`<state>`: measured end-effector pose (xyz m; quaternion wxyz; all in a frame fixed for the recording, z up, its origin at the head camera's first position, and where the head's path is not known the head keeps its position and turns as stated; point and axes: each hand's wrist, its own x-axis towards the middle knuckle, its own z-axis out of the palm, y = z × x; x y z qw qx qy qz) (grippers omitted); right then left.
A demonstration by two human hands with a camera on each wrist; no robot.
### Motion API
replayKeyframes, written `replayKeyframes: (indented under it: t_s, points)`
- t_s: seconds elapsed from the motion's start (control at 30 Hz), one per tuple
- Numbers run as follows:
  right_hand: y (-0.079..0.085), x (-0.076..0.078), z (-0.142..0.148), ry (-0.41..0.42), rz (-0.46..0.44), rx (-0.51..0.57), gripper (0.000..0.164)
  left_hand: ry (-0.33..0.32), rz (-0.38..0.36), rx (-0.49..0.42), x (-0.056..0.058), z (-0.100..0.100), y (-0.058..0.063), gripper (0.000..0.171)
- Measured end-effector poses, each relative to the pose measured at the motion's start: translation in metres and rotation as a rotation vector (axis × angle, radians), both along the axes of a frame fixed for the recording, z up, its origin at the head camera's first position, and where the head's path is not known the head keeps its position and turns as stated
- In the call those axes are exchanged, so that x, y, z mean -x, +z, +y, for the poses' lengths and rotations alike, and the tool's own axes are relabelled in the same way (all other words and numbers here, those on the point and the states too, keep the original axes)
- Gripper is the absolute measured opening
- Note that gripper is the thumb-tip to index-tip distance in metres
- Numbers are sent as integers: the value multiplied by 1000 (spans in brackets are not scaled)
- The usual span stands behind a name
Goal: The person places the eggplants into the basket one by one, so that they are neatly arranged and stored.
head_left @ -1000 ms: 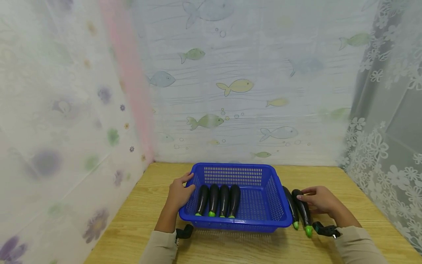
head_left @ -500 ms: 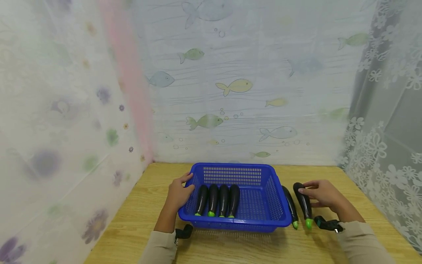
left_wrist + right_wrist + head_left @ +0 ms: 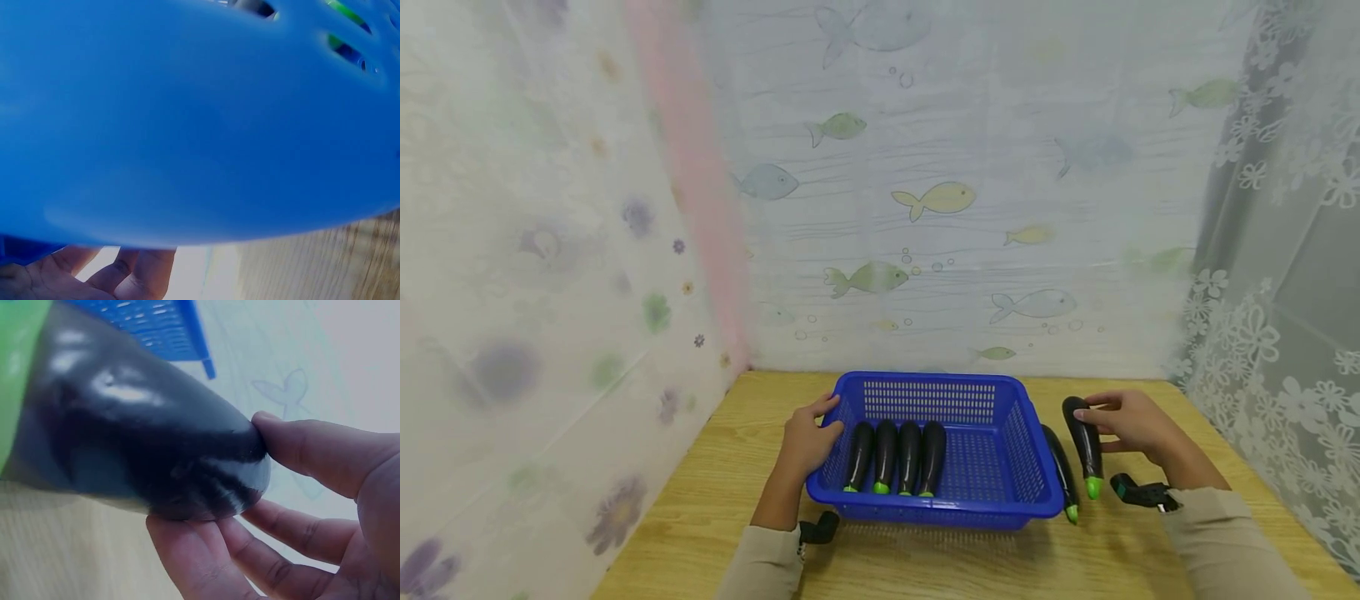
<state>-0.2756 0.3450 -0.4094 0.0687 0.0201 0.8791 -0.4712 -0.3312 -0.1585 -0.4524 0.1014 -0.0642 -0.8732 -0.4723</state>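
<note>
My right hand point(image 3: 1138, 427) pinches a dark eggplant point(image 3: 1085, 442) by its thick end, to the right of the blue plastic basket point(image 3: 936, 504). Its green stem end points down toward me; in the right wrist view the thumb lies on one side of the eggplant point(image 3: 144, 425) and the fingers on the other. My left hand point(image 3: 807, 437) grips the basket's left rim. Several eggplants point(image 3: 910, 457) lie side by side in the basket's left half, green ends toward me. Blue basket wall point(image 3: 187, 137) fills most of the left wrist view, with curled fingers point(image 3: 147, 275) below it.
Another eggplant point(image 3: 1062, 475) lies on the wooden table point(image 3: 925, 571) right against the basket's right side. Behind the table hangs a fish-patterned curtain point(image 3: 940, 250), with a flowered sheet point(image 3: 550, 333) on the left and lacy fabric point(image 3: 1262, 342) on the right.
My right hand has lifted its eggplant up and away from the one beside the basket. The left hand and the basket have stayed in place.
</note>
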Motion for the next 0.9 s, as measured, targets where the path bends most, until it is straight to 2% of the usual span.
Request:
replayKeyframes:
  t_s: [0.57, 0.9]
  points:
    - [27, 12, -31, 9, 43, 30, 78, 4, 11, -1, 3, -1, -1, 55]
    - [32, 24, -55, 12, 54, 60, 75, -4, 5, 1, 3, -2, -3, 55]
